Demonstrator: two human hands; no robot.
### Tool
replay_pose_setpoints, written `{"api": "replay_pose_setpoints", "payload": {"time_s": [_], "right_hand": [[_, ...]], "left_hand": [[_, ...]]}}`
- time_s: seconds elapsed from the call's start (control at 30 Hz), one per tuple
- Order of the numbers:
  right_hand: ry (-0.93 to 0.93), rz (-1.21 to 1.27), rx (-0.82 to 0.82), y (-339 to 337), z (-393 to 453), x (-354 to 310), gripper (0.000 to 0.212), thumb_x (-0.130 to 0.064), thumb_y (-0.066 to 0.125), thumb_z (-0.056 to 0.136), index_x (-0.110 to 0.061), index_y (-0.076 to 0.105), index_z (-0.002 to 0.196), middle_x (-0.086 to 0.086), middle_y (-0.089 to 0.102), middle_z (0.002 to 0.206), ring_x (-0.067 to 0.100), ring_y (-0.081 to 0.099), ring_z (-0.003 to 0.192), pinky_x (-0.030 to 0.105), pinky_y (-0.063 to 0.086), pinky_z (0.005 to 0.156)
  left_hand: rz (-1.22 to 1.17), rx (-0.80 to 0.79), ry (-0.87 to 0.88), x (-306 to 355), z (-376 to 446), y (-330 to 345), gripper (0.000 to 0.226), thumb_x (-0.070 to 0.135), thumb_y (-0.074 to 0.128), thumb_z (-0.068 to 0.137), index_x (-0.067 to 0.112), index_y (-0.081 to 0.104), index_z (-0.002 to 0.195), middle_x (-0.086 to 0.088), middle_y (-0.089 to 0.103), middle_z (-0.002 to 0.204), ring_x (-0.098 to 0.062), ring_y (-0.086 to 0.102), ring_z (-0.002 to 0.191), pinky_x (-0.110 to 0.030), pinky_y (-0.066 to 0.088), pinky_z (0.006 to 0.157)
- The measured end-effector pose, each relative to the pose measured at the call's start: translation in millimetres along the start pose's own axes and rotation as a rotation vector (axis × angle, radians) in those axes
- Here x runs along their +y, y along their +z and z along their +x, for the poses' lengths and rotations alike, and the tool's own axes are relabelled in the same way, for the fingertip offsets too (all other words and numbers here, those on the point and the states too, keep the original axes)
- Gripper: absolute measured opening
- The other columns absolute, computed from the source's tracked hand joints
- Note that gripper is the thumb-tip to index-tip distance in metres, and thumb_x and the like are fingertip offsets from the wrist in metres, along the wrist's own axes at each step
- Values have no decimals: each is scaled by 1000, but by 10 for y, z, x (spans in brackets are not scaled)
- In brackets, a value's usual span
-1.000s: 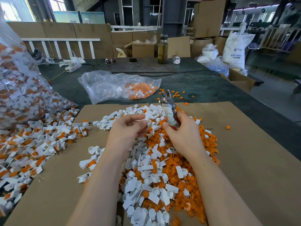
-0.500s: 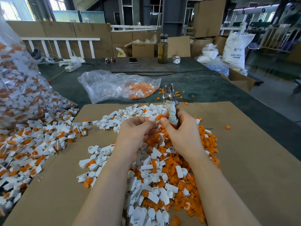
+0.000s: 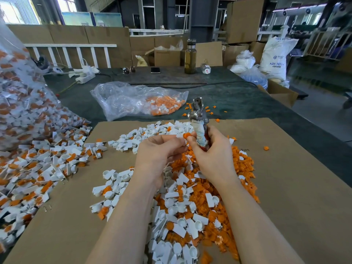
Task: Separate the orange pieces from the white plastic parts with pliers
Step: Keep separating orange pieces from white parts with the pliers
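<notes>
Step in hand: we judge a part is between pulls; our left hand pinches a white plastic part with an orange piece at its tip, just above centre frame.
Right hand: fingers curled tight round the cloth-wrapped handles of the pliers, nose pointing up, away from the part.
Jaws: we cannot tell whether they are apart.
Next move: we judge the nose must tip down to bite the orange piece.
Sorted heap: lower centre, on the cardboard sheet.
Writing: sack, upper right, reads "ABS RESIN".
</notes>
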State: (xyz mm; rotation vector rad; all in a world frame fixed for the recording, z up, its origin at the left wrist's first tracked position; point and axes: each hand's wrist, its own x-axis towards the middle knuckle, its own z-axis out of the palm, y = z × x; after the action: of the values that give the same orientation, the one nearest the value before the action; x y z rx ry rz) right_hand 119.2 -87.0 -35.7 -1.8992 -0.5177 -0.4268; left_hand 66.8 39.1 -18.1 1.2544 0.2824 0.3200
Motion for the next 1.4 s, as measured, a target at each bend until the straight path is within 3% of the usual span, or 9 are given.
{"api": "replay_pose_setpoints", "payload": {"time_s": [0.27,0.57,0.73,0.97,1.2,1.33,1.4], "right_hand": [[-27,8,38,12,-6,14,14,-29,70,87,-28,58,94,-15,62,79,2,61,78,23,53,65],[-20,-70,-48,1,24,28,14,-26,69,87,-29,56,92,-18,61,79,2,60,73,27,52,61],[4,-67,-131,-18,33,28,13,-22,68,87,-27,57,91,-13,60,74,7,58,68,25,46,57],[68,-25,-242,-110,58,18,9,-24,67,88,-27,60,92,-9,64,78,4,59,72,16,47,56],[51,31,-139,-89,38,-36,7,-25,66,90,-21,64,95,-14,61,75,-5,58,70,7,42,58],[77,13,-211,-146,55,-20,11,-25,67,88,-21,66,98,-12,64,81,-2,60,76,12,46,61],[83,-38,-295,-179,61,-2,14,-27,68,87,-20,65,99,-8,65,84,7,61,77,24,51,66]], "left_hand": [[161,72,147,-40,8,44,9,6,81,76,10,74,75,-8,75,71,-22,75,72,-18,54,61],[341,177,198,-60,24,79,10,12,81,78,15,72,78,-4,74,74,-17,70,71,-24,58,68],[430,210,222,-60,19,83,15,25,82,79,17,70,76,3,73,67,-10,69,66,-21,56,62],[425,204,246,-22,10,70,11,22,75,88,20,66,81,-15,73,84,-35,69,85,-45,58,80],[421,186,247,-23,13,59,10,20,75,87,15,67,84,-15,73,85,-33,70,86,-46,59,83],[408,182,265,-42,35,29,8,20,73,89,17,67,84,-5,74,80,-22,72,82,-36,59,77],[372,173,270,-51,55,-5,9,19,71,90,20,66,83,5,73,73,-11,72,75,-23,54,66]]}}
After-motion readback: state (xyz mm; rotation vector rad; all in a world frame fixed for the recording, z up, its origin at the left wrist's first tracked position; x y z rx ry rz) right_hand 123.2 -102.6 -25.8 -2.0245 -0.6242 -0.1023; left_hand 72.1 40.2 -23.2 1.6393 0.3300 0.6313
